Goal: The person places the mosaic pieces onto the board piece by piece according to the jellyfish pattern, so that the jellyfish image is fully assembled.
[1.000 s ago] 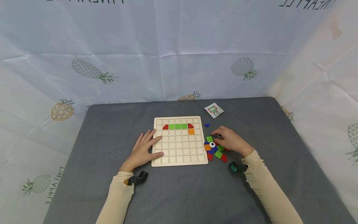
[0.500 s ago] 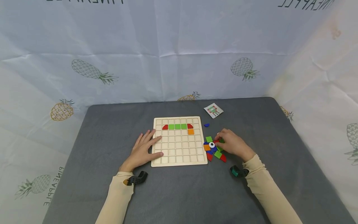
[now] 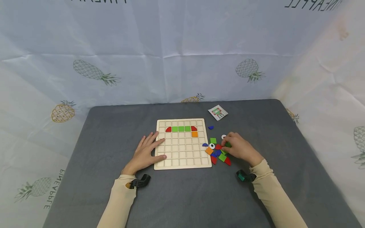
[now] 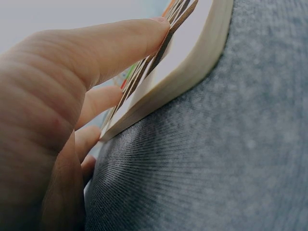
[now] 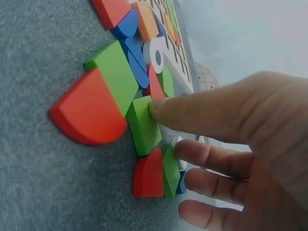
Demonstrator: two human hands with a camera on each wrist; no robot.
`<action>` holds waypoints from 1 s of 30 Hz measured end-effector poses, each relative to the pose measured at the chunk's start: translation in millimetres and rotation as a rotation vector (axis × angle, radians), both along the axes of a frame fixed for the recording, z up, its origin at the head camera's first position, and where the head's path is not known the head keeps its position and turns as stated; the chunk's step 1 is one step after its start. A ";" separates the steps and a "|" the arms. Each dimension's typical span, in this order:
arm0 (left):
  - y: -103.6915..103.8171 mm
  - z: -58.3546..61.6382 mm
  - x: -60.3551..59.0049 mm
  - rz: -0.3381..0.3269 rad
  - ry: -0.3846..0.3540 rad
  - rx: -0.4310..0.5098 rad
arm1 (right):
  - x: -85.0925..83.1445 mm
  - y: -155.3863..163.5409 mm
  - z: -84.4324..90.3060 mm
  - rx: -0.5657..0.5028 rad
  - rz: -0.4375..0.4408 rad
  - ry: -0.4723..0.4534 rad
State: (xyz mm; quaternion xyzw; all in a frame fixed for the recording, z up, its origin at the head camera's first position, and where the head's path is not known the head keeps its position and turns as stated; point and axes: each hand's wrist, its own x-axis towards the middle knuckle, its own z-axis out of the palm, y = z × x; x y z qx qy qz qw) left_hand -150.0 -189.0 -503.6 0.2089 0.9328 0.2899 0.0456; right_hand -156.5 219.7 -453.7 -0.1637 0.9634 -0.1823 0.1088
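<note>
Nearest us, our left hand (image 3: 146, 151) lies flat, fingers spread, on the left edge of the wooden grid board (image 3: 183, 158), steadying it. To the right, our right hand (image 3: 239, 148) reaches into a heap of coloured pieces (image 3: 218, 153) just beside the board, thumb touching a green square piece (image 5: 143, 125), other fingers loosely curled; we judge it best to slide one piece free without scattering the rest. Red, green and orange pieces sit in the board's far rows. Beyond lies a small pattern card (image 3: 218, 112). A grey cloth table (image 3: 114, 133); pineapple-print backdrop (image 3: 94, 71) behind.
</note>
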 end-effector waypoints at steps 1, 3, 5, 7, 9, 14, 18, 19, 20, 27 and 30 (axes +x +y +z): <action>-0.2 0.1 -0.1 0.000 -0.002 -0.002 | 0.1 -1.2 0.3 -0.002 -0.001 -0.005; -0.5 0.3 -0.3 0.000 -0.006 -0.004 | 0.0 -4.1 0.7 0.001 -0.013 -0.014; -0.7 -0.2 -0.4 0.000 -0.010 -0.008 | 0.0 -7.5 1.2 0.006 -0.026 -0.023; -0.9 -0.7 -0.5 0.000 -0.009 -0.008 | -0.2 -11.2 1.5 0.015 -0.042 -0.025; -1.0 -1.0 -0.6 -0.001 -0.008 -0.009 | -0.2 -14.5 1.4 0.028 -0.054 -0.022; -0.6 -1.0 -0.8 0.001 -0.009 -0.010 | -1.0 -19.8 -0.6 0.019 -0.061 -0.015; -0.2 -0.9 -1.4 0.001 -0.003 -0.014 | -2.9 -20.3 -0.8 -0.041 -0.044 -0.039; 0.0 -0.9 -1.5 0.000 -0.001 -0.015 | -3.6 -20.0 -0.3 -0.067 -0.036 -0.044; 0.1 -1.0 -1.6 -0.001 0.000 -0.016 | -4.6 -20.0 0.7 -0.097 -0.023 -0.046; -0.4 -1.5 -1.3 0.003 -0.002 -0.011 | -18.9 -25.7 13.9 -0.268 0.005 -0.012; -0.3 -1.8 -0.6 0.003 -0.003 -0.013 | -26.4 -32.6 18.3 -0.299 -0.001 -0.008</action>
